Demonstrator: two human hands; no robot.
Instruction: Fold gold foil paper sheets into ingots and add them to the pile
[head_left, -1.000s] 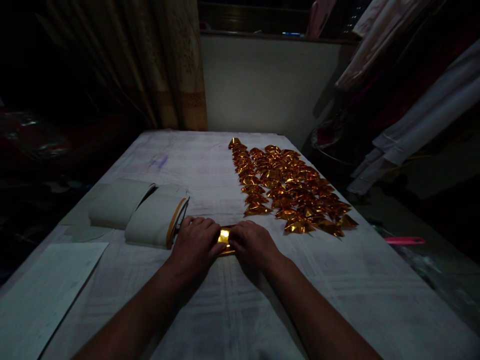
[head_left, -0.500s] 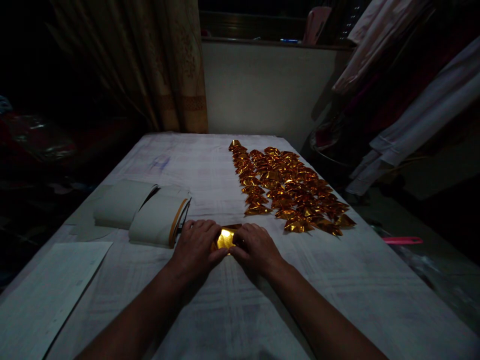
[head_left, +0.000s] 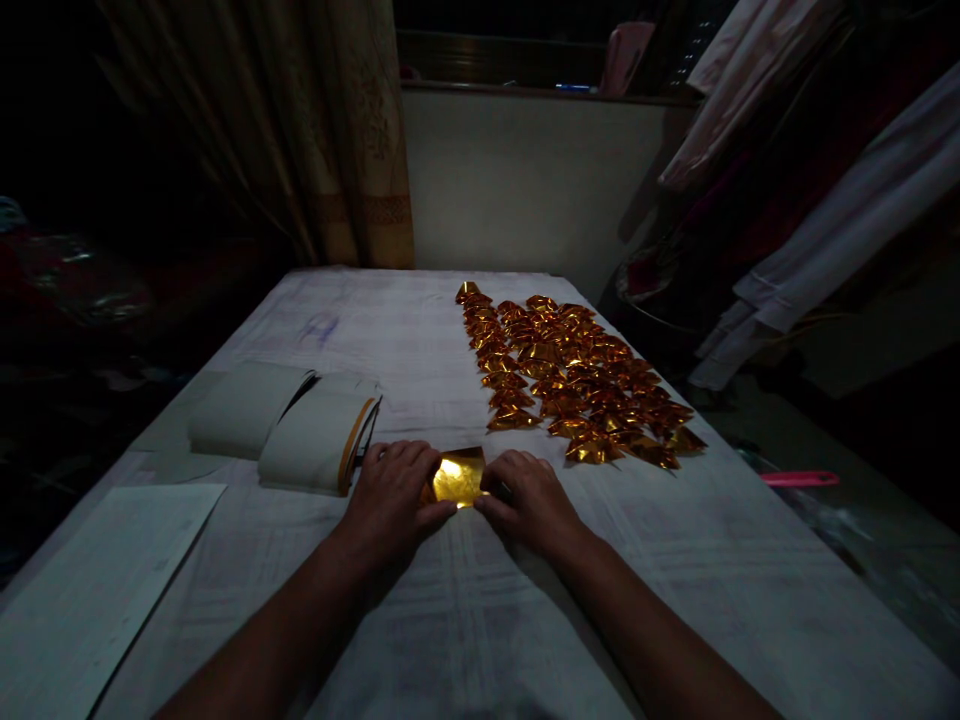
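A shiny sheet of gold foil paper (head_left: 460, 478) lies between my two hands on the tablecloth, its near edge bent up or folded. My left hand (head_left: 397, 488) is closed over the sheet's left end, the thumb on its near edge. At the right end, my right hand (head_left: 525, 497) pinches the near corner between thumb and curled fingers. The parts of the sheet under my fingers are hidden. Beyond my right hand, folded gold paper ingots (head_left: 592, 447) lie in rows.
Left of my hands sit stacks of pale paper (head_left: 307, 435), one with a gold edge. A white sheet (head_left: 105, 590) lies at the table's near left. Beyond the table (head_left: 375, 300) stand a curtain (head_left: 360, 130) and a wall; clothes (head_left: 847, 210) hang at the right.
My right hand has shifted a little to the right along the foil paper, so more of the gold surface shows. My left hand has stayed nearly in place.
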